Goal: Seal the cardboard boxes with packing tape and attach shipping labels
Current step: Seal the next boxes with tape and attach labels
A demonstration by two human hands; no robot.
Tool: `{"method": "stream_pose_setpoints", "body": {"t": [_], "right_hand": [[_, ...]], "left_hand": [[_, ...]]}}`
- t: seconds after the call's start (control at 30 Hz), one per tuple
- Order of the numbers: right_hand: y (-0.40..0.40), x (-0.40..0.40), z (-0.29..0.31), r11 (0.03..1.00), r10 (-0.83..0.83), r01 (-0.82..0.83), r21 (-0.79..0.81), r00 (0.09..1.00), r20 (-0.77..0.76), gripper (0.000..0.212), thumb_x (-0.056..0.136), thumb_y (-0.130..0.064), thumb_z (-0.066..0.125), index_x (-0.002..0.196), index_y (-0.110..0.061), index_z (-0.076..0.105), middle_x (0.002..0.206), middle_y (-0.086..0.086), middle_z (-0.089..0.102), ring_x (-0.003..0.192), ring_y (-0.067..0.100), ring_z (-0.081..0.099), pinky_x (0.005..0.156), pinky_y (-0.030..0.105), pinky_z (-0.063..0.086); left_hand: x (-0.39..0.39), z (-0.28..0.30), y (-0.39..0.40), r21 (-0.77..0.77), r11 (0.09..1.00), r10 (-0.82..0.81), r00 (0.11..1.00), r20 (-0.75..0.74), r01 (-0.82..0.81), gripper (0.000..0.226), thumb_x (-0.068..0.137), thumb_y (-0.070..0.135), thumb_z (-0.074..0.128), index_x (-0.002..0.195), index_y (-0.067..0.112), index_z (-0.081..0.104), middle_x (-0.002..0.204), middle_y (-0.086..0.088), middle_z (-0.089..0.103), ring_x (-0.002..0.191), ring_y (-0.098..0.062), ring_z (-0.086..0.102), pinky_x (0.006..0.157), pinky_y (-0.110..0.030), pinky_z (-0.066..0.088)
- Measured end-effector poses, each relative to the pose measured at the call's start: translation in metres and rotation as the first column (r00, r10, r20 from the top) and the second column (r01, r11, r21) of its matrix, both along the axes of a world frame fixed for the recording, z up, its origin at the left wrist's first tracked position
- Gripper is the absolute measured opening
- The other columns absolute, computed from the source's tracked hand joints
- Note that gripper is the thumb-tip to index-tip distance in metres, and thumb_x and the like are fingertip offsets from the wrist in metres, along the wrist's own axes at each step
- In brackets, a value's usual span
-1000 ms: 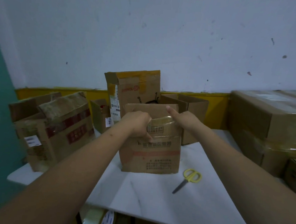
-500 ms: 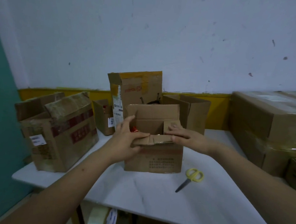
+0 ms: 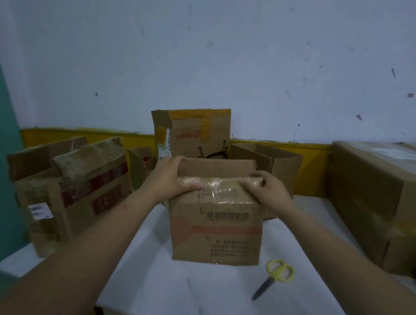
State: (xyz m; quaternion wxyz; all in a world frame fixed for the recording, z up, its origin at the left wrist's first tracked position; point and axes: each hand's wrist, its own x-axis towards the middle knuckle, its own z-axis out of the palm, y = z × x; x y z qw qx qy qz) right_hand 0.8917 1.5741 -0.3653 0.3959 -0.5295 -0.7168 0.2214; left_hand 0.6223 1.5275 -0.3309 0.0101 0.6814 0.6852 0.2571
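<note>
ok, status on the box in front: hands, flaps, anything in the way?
Left hand and right hand both grip the near flap of the box. Far flap upright, top not taped. Scissors lie beside the box, apart from it.

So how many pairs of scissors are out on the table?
1: the yellow-handled scissors lie on the white table, right of the box both hands hold. Others may be hidden behind boxes.
</note>
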Motion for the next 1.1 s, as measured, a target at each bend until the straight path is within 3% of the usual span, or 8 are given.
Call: {"method": "stream_pose_setpoints", "body": {"t": [0.07,0.17,0.33,0.57,0.7,0.87,0.97,1.1], "right_hand": [[0.014,-0.004,-0.004,0.999,-0.022,0.025,-0.043,0.996,0.09,0.096,0.083,-0.049,0.072,0.157,-0.023,0.015,0.156,-0.001,0.022,0.139,0.025,0.034,0.108,0.038,0.039],[0.03,-0.008,0.001,0.998,0.015,-0.03,0.056,0.966,0.258,0.111,0.086,-0.049,0.069,0.155,-0.031,-0.016,0.164,-0.008,-0.015,0.152,0.023,-0.001,0.122,0.044,0.013],[0.049,-0.01,-0.004,0.992,0.123,-0.115,-0.042,0.946,0.301,0.087,0.096,-0.046,0.053,0.156,-0.035,-0.009,0.137,-0.001,0.047,0.135,0.029,0.041,0.109,0.043,0.039],[0.07,-0.01,0.006,0.968,0.045,-0.198,0.155,0.743,0.668,0.09,0.094,-0.055,0.045,0.153,-0.035,-0.02,0.162,-0.002,-0.026,0.149,0.021,-0.023,0.122,0.043,-0.006],[0.07,-0.014,0.003,0.967,0.065,-0.217,0.129,0.706,0.705,0.085,0.096,-0.053,0.037,0.154,-0.03,-0.019,0.165,0.004,-0.009,0.151,0.022,-0.009,0.122,0.042,-0.009],[0.06,-0.018,0.005,0.843,-0.353,-0.108,0.528,0.63,0.692,0.073,0.094,-0.068,0.023,0.157,-0.033,0.006,0.165,0.005,0.001,0.151,0.03,-0.009,0.122,0.053,-0.005],[0.061,-0.021,0.002,0.944,-0.034,-0.211,0.254,0.703,0.711,0.055,0.101,-0.059,0.023,0.15,-0.035,0.035,0.164,-0.004,0.016,0.152,0.017,0.006,0.122,0.038,0.009],[0.065,-0.013,0.0,0.952,0.3,-0.276,-0.131,0.763,0.573,0.056,0.103,-0.055,0.017,0.155,-0.035,0.024,0.164,-0.01,0.008,0.151,0.009,0.004,0.122,0.035,0.006]], "left_hand": [[0.001,-0.012,0.014,-0.042,0.999,0.024,1.0,-0.006,-0.025,0.126,0.069,0.077,0.069,0.16,0.023,0.001,0.161,-0.003,0.01,0.149,-0.03,0.013,0.118,-0.051,0.028],[-0.002,-0.022,0.036,-0.033,0.999,-0.026,0.995,-0.096,0.023,0.119,0.08,0.077,0.058,0.158,0.026,-0.018,0.166,0.003,-0.012,0.153,-0.026,-0.007,0.124,-0.05,0.01],[0.007,-0.028,0.057,-0.046,0.998,-0.044,0.953,-0.299,0.031,0.067,0.097,0.06,0.036,0.157,0.033,0.021,0.156,-0.009,0.027,0.141,-0.031,0.021,0.114,-0.048,0.019],[0.008,-0.027,0.076,0.036,0.997,-0.05,0.922,-0.383,0.069,0.098,0.091,0.059,0.047,0.159,0.023,-0.013,0.166,-0.004,-0.009,0.152,-0.026,-0.011,0.123,-0.05,-0.007],[0.012,-0.033,0.08,0.127,0.987,-0.05,0.933,-0.356,0.101,0.089,0.088,0.054,0.052,0.159,0.021,0.011,0.156,-0.004,0.016,0.146,-0.027,0.01,0.121,-0.046,0.009],[0.014,-0.038,0.071,0.318,0.942,0.02,0.924,-0.382,0.111,0.053,0.086,0.053,0.052,0.136,0.033,0.047,0.12,0.004,0.044,0.115,-0.02,0.04,0.101,-0.039,0.023],[0.013,-0.038,0.07,0.22,0.948,-0.13,0.91,-0.395,0.231,0.045,0.101,0.052,0.04,0.138,0.035,0.057,0.133,0.006,0.049,0.126,-0.018,0.041,0.105,-0.037,0.031],[0.012,-0.037,0.077,-0.197,0.944,-0.308,0.92,-0.242,0.264,0.064,0.102,0.063,0.014,0.16,0.036,0.012,0.168,0.01,0.0,0.155,-0.013,0.001,0.125,-0.045,0.008]]}}
